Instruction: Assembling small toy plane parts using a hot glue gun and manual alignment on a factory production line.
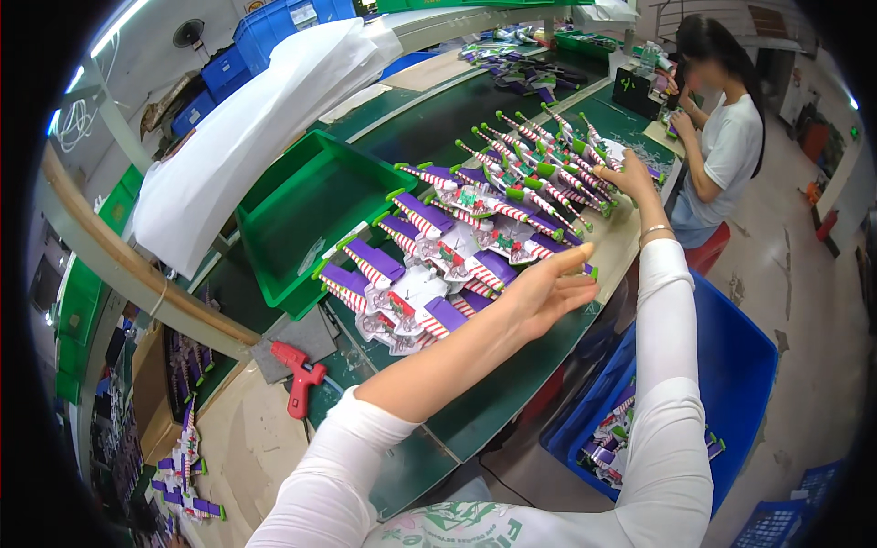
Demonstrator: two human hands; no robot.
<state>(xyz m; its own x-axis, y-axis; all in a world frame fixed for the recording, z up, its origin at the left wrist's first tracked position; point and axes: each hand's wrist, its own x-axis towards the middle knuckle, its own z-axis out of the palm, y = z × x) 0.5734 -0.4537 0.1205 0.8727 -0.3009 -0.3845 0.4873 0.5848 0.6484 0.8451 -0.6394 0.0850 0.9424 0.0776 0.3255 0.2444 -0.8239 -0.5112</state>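
Observation:
A dense row of toy-like pieces with red-and-white striped legs and green tips (539, 173) covers the green worktable (493, 402). Nearer me lie more striped-leg pieces with purple flaps and clear plastic parts (420, 283). My left hand (551, 290) is beside their right edge, palm turned inward, fingers stretched out and nothing in it. At the far right end of the row is my right hand (632, 178), thumb and fingers apart against the outermost striped pieces. Its fingertips are partly hidden, and I see nothing clearly gripped.
A green tray (274, 288) stands left of the pieces, with a red glue gun (299, 379) nearer me. A blue bin (735, 365) holding more pieces is at my right. Beyond sits a co-worker (722, 128) on a red stool. White sheeting (247, 137) hangs at left.

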